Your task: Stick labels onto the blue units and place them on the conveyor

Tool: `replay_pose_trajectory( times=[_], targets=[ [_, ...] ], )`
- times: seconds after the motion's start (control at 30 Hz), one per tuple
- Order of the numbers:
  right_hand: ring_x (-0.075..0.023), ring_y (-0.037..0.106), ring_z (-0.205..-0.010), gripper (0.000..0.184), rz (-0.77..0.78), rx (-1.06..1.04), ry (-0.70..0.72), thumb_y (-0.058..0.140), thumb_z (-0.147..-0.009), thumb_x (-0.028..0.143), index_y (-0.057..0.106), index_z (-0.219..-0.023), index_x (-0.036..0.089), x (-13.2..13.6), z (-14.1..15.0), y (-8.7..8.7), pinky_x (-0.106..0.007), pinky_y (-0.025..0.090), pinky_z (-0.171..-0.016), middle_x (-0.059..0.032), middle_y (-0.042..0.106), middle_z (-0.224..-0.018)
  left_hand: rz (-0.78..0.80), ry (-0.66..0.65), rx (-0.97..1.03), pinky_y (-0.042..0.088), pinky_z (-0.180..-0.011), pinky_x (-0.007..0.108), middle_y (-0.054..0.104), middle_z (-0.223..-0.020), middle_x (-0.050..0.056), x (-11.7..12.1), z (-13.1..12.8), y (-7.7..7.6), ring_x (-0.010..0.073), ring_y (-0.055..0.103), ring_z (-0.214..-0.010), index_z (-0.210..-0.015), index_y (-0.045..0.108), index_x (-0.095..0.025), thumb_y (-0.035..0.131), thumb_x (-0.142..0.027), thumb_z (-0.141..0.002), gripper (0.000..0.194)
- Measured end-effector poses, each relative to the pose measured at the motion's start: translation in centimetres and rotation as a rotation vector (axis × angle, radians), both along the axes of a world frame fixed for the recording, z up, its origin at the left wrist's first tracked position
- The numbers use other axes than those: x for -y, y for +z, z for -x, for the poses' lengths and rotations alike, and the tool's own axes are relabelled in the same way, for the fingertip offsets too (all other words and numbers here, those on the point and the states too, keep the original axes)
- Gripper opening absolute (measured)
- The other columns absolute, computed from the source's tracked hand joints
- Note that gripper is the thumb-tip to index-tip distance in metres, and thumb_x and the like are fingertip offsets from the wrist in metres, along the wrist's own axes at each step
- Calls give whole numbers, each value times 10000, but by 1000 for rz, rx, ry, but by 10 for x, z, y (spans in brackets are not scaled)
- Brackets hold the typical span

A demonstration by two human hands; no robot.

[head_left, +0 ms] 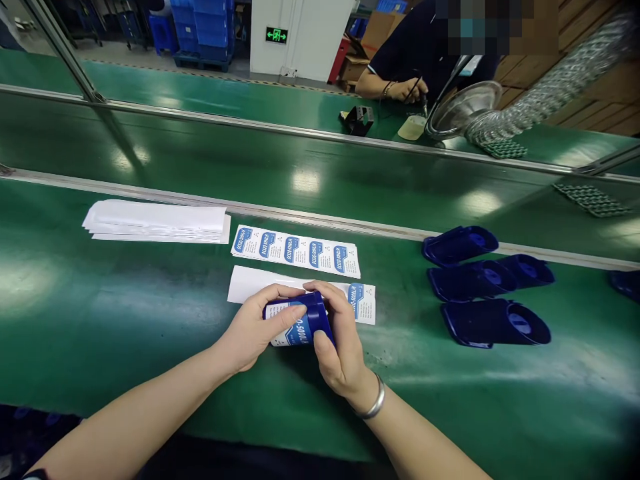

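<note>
In the head view, the dark blue housing is between the two hands, above the near part of the green table. Its long axis goes roughly from left to right, across the person's front, with the rimmed end on the right side. No hand is nearer than the other, because both are touching it: the left hand is at the left end, and the right hand is around the rimmed end.

The left hand holds the housing with its thumb laid along the printed label and its fingers behind the far side. The right hand also holds it; its fingers bend over the far edge, and its thumb presses at the near edge. Both forearms come from the bottom corners and point inward. I cannot tell if the underside of the housing touches the table.

Just behind the hands lies a label strip, partly covered by the fingers. More blue housings lie well apart, to the right.
</note>
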State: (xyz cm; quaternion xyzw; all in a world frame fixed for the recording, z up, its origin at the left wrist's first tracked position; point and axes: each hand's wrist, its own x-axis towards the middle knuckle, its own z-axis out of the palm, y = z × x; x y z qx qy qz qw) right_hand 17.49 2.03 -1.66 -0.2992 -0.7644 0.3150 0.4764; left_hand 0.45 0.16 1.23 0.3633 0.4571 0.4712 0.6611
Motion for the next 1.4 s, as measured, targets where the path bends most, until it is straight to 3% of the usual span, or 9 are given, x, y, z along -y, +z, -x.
replay_pose_trajectory(
  times=[0.17, 0.33, 0.43, 0.57, 0.7, 0.8, 0.9, 1.17, 1.4],
  targets=[
    [-290, 478, -1285, 440, 146, -32, -91, 399, -1089, 437, 379, -1495, 271, 5, 2, -3, -498, 428, -1085, -95, 472, -1395, -135, -49, -242, 528, -881, 395, 637, -1220, 78, 3, 2, -3, 266, 622, -1093, -1216, 628, -244, 776, -416, -822, 454],
    [-282, 513, -1258, 429, 234, -63, -123, 370, -1095, 470, 409, -1473, 268, 5, 4, -5, -467, 471, -1031, -93, 510, -1369, -320, -23, -510, 483, -967, 441, 612, -1219, 70, 3, -1, -10, 277, 602, -1121, -1236, 575, -248, 862, -339, -716, 601],
    [-286, 516, -1247, 424, 233, -62, -109, 371, -1094, 473, 415, -1463, 267, 3, 3, -4, -490, 452, -1049, -94, 521, -1351, -356, -9, -562, 465, -988, 442, 601, -1216, 69, 2, -1, -10, 283, 585, -1141, -1231, 568, -249, 877, -312, -688, 628],
    [-304, 486, -1266, 443, 176, -21, -65, 400, -1084, 475, 398, -1473, 262, 0, 0, -3, -531, 413, -1079, -104, 496, -1373, -157, -54, -262, 464, -983, 408, 629, -1233, 76, -1, 2, -1, 284, 593, -1149, -1194, 613, -238, 859, -382, -725, 549],
    [-340, 452, -1272, 495, -42, 33, -7, 442, -1062, 489, 395, -1487, 239, -2, -1, 0, -586, 382, -1085, -128, 483, -1374, 156, -49, 179, 483, -869, 324, 679, -1128, 59, -5, 6, 2, 225, 626, -1045, -1107, 699, -217, 736, -433, -859, 332],
    [-354, 457, -1243, 527, -130, 66, 46, 456, -1053, 490, 374, -1506, 234, -3, -1, 2, -608, 393, -1055, -139, 470, -1365, 302, -41, 334, 489, -815, 304, 692, -1043, 63, -7, 7, 0, 198, 643, -950, -1035, 732, -192, 796, -367, -810, 292],
    [-363, 458, -1238, 528, -159, 90, 64, 449, -1054, 480, 360, -1519, 245, -4, 0, 3, -630, 396, -1043, -141, 459, -1368, 331, -37, 360, 492, -811, 303, 696, -1039, 65, -6, 5, -1, 189, 648, -928, -1030, 737, -189, 835, -348, -773, 317],
    [-358, 464, -1257, 505, -90, 73, -55, 419, -1069, 491, 374, -1517, 260, 3, 3, -3, -633, 410, -1054, -134, 482, -1363, 57, 40, 87, 461, -1008, 378, 616, -1251, 89, 3, -3, 2, 270, 532, -1252, -1150, 655, -220, 839, -375, -770, 450],
    [-327, 489, -1280, 459, 156, 27, -158, 353, -1089, 503, 422, -1479, 271, 10, 5, 0, -578, 416, -1089, -113, 498, -1372, -68, -12, -331, 470, -995, 467, 568, -1310, 108, 6, -7, -8, 323, 565, -1194, -1253, 512, -235, 902, -370, -653, 728]
  ],
)
